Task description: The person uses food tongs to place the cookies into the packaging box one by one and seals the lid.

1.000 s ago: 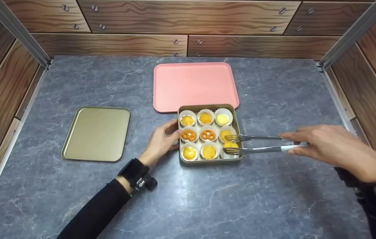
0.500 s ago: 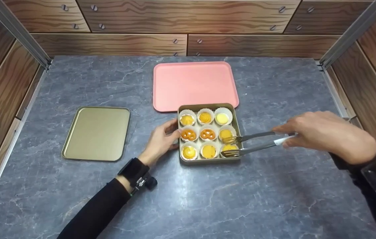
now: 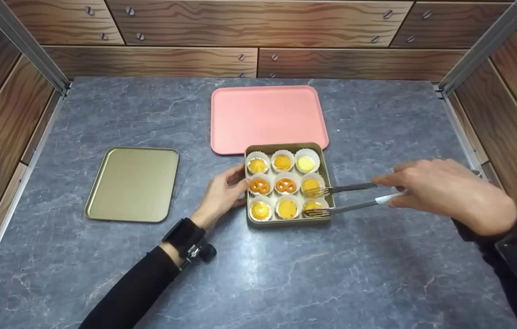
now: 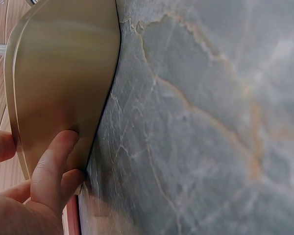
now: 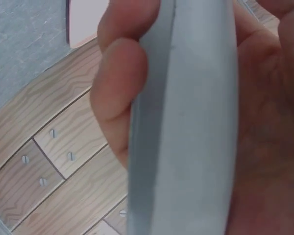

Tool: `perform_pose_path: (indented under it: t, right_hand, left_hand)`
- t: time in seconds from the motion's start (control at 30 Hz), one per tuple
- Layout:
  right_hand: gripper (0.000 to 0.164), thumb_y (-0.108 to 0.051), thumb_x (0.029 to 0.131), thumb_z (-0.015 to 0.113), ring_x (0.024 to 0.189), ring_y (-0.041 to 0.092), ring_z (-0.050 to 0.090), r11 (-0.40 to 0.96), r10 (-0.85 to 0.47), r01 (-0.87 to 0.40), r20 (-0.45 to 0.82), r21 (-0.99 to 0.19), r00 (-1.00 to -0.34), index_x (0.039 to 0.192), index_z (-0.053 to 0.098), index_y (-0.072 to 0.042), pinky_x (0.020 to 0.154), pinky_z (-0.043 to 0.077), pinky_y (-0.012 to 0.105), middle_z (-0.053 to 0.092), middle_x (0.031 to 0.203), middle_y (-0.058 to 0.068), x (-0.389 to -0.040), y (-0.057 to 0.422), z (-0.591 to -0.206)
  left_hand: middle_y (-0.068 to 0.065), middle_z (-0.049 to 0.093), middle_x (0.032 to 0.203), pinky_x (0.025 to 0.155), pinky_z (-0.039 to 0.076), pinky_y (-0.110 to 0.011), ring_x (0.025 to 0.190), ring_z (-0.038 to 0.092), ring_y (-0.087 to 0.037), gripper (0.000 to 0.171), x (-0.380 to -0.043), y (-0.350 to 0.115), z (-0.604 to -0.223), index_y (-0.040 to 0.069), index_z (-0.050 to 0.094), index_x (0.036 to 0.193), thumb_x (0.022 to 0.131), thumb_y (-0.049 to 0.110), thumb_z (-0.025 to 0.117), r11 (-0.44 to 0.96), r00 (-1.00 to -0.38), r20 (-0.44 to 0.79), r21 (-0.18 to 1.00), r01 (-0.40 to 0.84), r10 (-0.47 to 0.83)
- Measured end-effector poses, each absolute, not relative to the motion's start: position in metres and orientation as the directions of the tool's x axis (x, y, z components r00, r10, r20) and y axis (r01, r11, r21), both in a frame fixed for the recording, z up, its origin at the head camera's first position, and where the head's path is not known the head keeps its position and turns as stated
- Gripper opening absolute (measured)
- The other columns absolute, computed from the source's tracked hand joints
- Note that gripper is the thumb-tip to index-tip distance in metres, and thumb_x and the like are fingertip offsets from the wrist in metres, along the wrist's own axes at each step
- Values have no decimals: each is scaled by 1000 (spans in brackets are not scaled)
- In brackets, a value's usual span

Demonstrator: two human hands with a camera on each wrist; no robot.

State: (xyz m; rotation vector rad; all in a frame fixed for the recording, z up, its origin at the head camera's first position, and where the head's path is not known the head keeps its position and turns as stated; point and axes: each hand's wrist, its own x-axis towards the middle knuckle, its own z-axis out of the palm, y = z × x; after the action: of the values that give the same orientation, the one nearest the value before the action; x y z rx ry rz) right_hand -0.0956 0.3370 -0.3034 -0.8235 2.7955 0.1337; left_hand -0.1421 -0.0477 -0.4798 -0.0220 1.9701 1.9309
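A gold square tin [image 3: 295, 222] holds rows of yellow and orange pastries in white paper cups. My left hand [image 3: 223, 192] rests against the tin's left side, its fingertips touching the outer wall [image 4: 63, 63] in the left wrist view. My right hand [image 3: 450, 194] grips metal tongs [image 3: 354, 208] with a white handle [image 5: 196, 122], seen close up in the right wrist view. The tongs' ends stand apart inside the tin's right side. One end is over the front right yellow pastry [image 3: 315, 205], the other over the middle right pastry [image 3: 311, 184].
Behind the tin lies a pink tray [image 3: 267, 119], close to the tin's back edge. A flat gold lid [image 3: 133, 185] lies to the left on the grey marbled table [image 3: 249, 274]. Wood-patterned panels [image 3: 258, 23] surround the table on several sides.
The front right pastry was between the tongs' ends and now sits lower, in its paper cup. The tongs' ends have spread slightly. My right hand moved up and left; the left hand stayed still.
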Motion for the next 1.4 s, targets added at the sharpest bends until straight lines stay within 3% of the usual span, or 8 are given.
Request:
perform_pose_path:
  t: [0.2, 0.37, 0.43, 0.53, 0.67, 0.9, 1.1, 1.4]
  right_hand:
    - [53, -36, 87, 84, 67, 12, 58, 845, -534, -530, -135, -65, -835, 135, 71, -19, 48, 49, 34, 71, 96, -2, -97, 353, -320]
    - [58, -28, 88, 84, 64, 7, 50, 845, -496, -507, 109, -170, -862, 140, 65, -11, 52, 47, 28, 68, 88, -3, -98, 364, -350]
    - [60, -23, 87, 84, 66, 11, 53, 846, -455, -494, 209, -202, -865, 141, 64, -9, 55, 50, 32, 69, 90, 1, -100, 367, -364]
    - [59, -18, 89, 83, 74, 26, 62, 852, -371, -444, 279, -277, -886, 142, 61, -4, 63, 55, 46, 72, 100, 15, -104, 369, -382]
    - [54, -19, 96, 76, 95, 44, 66, 850, -238, -335, 270, -407, -933, 142, 59, 1, 78, 55, 62, 68, 122, 30, -108, 372, -403]
    - [56, -29, 106, 60, 96, 54, 63, 859, -57, -113, 127, -500, -990, 147, 47, 7, 79, 51, 71, 63, 118, 38, -114, 375, -430]
    - [58, -31, 109, 53, 88, 50, 62, 880, -15, -49, 74, -473, -997, 148, 43, 10, 70, 53, 66, 63, 107, 35, -120, 379, -442]
    - [48, -30, 109, 53, 74, 36, 58, 911, -25, -41, 45, -411, -999, 136, 51, 10, 56, 49, 53, 58, 86, 17, -130, 391, -452]
  left_hand:
    - [-20, 46, 156, 88, 64, -37, 122, 64, -31, 62, -142, -48, -480, 7, 39, 158, 102, 12, 64, 58, -932, -274, 962, -268, 237]
    - [-21, 47, 155, 87, 65, -38, 120, 65, -32, 61, -142, -49, -479, 6, 41, 157, 101, 12, 65, 48, -940, -248, 969, -244, 234]
    - [-21, 47, 156, 87, 65, -38, 121, 65, -33, 61, -141, -48, -480, 6, 41, 157, 101, 12, 65, 49, -940, -244, 970, -239, 237]
    - [-21, 47, 156, 87, 65, -38, 121, 65, -32, 62, -141, -49, -480, 6, 41, 158, 101, 13, 65, 58, -939, -252, 968, -245, 235]
    - [-20, 46, 156, 89, 64, -38, 122, 64, -32, 62, -141, -49, -481, 7, 40, 158, 102, 12, 65, 56, -935, -261, 965, -255, 242]
    - [-20, 44, 158, 89, 64, -38, 123, 64, -32, 63, -141, -48, -483, 8, 38, 159, 102, 13, 64, 60, -932, -265, 964, -258, 249]
    - [-20, 42, 159, 90, 64, -38, 124, 63, -33, 63, -141, -48, -483, 8, 38, 159, 102, 12, 64, 50, -932, -258, 966, -254, 256]
    - [-22, 45, 157, 89, 64, -38, 123, 64, -33, 63, -142, -47, -484, 5, 37, 159, 102, 14, 64, 44, -935, -252, 967, -249, 248]
